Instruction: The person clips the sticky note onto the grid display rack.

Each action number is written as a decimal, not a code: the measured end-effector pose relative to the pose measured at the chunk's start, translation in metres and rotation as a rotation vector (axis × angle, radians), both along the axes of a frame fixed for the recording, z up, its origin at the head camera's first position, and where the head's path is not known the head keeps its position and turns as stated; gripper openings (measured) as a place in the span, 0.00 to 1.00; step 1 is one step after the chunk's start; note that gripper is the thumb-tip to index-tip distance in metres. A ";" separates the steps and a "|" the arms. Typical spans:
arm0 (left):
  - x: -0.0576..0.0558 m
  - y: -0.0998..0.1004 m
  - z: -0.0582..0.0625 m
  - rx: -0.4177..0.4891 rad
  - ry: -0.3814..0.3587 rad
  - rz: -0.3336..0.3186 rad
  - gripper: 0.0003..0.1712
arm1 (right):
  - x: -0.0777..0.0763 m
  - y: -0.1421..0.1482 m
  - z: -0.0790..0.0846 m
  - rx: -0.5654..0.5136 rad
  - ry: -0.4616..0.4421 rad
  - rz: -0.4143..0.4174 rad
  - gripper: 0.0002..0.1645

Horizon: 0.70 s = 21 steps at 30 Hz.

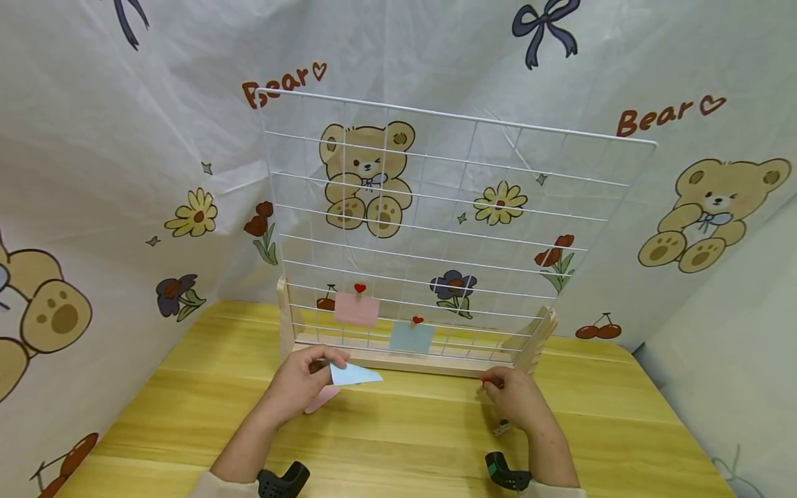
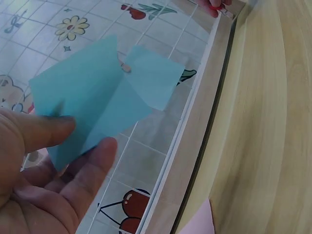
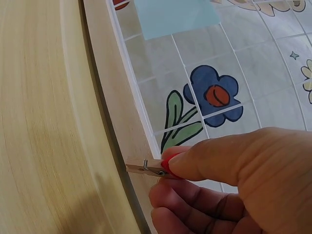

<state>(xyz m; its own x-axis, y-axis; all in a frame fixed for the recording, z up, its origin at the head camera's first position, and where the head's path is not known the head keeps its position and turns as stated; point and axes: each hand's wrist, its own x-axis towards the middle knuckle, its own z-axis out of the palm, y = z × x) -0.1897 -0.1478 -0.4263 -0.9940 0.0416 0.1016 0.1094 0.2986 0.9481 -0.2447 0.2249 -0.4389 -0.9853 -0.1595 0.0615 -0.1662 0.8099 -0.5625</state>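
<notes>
My left hand (image 1: 299,382) pinches a light blue paper note (image 2: 83,97) between thumb and fingers, in front of the wire grid rack's left part. The note looks bent in the left wrist view. Near the rack's right foot, my right hand (image 1: 518,400) pinches a small wooden clothespin (image 3: 146,167) by its red-tipped end. The white wire grid (image 1: 386,106) rises from a wooden base (image 1: 398,361). Clipped low on it are a pink note (image 1: 356,311) and a blue note (image 1: 411,338), each under a clothespin with a red heart.
A pink note (image 1: 324,398) lies on the wooden table (image 1: 411,429), partly behind the left hand. Another small clothespin (image 1: 501,427) lies beside the right wrist. Behind the rack hangs a white cloth (image 1: 436,41) printed with bears and flowers.
</notes>
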 end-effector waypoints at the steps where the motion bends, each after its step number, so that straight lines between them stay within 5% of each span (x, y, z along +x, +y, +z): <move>1: 0.000 0.000 0.001 0.010 0.003 0.004 0.06 | 0.000 -0.001 0.000 0.001 0.003 0.002 0.08; 9: -0.003 -0.005 0.010 0.169 0.018 0.046 0.18 | -0.002 -0.004 0.004 0.004 -0.007 -0.011 0.08; 16: -0.008 -0.005 0.026 0.274 0.054 0.181 0.17 | -0.002 -0.004 0.003 0.000 -0.043 -0.021 0.06; 21: -0.013 -0.003 0.038 0.384 0.154 0.290 0.17 | 0.000 -0.005 0.000 -0.013 -0.056 -0.023 0.06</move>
<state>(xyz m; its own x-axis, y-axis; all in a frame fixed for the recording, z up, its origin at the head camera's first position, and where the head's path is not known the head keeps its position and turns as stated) -0.2022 -0.1504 -0.3880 -0.9312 -0.3035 0.2018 0.2208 -0.0293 0.9749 -0.2450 0.2201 -0.4391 -0.9907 -0.1359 0.0077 -0.1151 0.8058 -0.5809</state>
